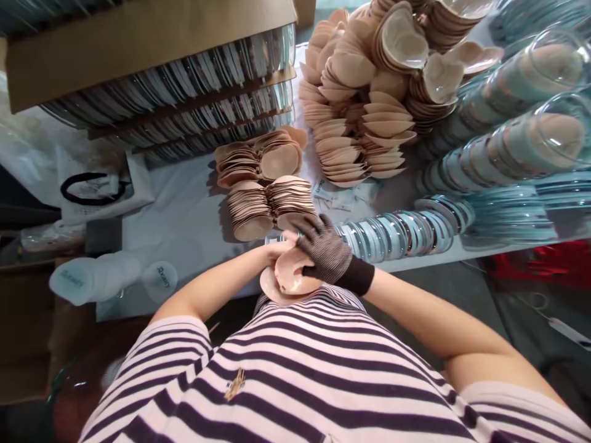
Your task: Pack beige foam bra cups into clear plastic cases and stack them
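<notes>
Two beige silicone cups (pixel 290 278) sit between our hands, close to our striped shirt (pixel 323 369). Our gloved right hand (pixel 325 249) grasps the upper cup from 2 o'clock, fingers curled over its rim. Our bare left hand (pixel 272 251) presses the cups at 10 o'clock; we cannot tell its closure. At 12 o'clock, stacked cups (pixel 265 206) stand on the white table (pixel 184 209). At 1 o'clock lies a loose heap of cups (pixel 364 92). Clear round cases (pixel 401 231) run toward 3 o'clock. A cardboard box (pixel 138 43) at 11 o'clock holds rows of cases.
</notes>
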Available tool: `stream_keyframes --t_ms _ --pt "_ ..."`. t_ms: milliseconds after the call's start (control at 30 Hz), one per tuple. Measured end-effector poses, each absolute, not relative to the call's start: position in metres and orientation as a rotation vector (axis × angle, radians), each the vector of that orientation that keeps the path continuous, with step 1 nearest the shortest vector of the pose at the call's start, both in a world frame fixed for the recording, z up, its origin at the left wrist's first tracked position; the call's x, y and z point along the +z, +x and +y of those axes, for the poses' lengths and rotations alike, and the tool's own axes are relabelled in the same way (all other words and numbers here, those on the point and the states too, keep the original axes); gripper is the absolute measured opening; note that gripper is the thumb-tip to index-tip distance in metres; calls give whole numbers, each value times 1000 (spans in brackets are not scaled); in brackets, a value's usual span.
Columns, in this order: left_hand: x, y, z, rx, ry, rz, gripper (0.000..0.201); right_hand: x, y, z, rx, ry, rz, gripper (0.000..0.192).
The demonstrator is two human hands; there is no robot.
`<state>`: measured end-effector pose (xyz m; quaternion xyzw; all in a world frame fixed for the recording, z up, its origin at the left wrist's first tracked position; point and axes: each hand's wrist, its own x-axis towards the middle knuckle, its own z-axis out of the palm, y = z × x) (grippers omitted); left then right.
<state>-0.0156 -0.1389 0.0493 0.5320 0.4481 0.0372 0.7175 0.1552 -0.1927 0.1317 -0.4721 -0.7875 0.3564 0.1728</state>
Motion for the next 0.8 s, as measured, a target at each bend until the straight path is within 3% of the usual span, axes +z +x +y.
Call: stream_keyframes --t_ms 67,133,200,267,400,533,667,733,800 --pt "50 -16 -139 20 1089 975 13 113 179 -197 1008 -1613 -2001 74" --pt "53 -16 -137 -9 869 936 20 93 194 -204 1055 -1793 -1762 62" --pt "58 -17 -138 -29 554 844 40 79 198 -210 1083 -1808 -1652 50" --pt "63 -20 -145 -50 325 756 60 74 195 -212 1048 -1779 -1669 42" --pt "66 -26 -164 -32 247 723 66 77 201 -195 1084 -1788 -1859 29" --pt "63 -21 -163 111 274 689 89 62 246 -140 1101 -1806 -1912 36" --pt "61 -10 -150 251 371 803 77 25 287 -87 772 -2212 -2282 70" --pt "59 -5 -146 289 396 824 74 8 297 -74 770 -2350 -2416 70" --pt "55 -2 -144 307 382 836 67 -3 304 -68 848 -2390 -2445 59"
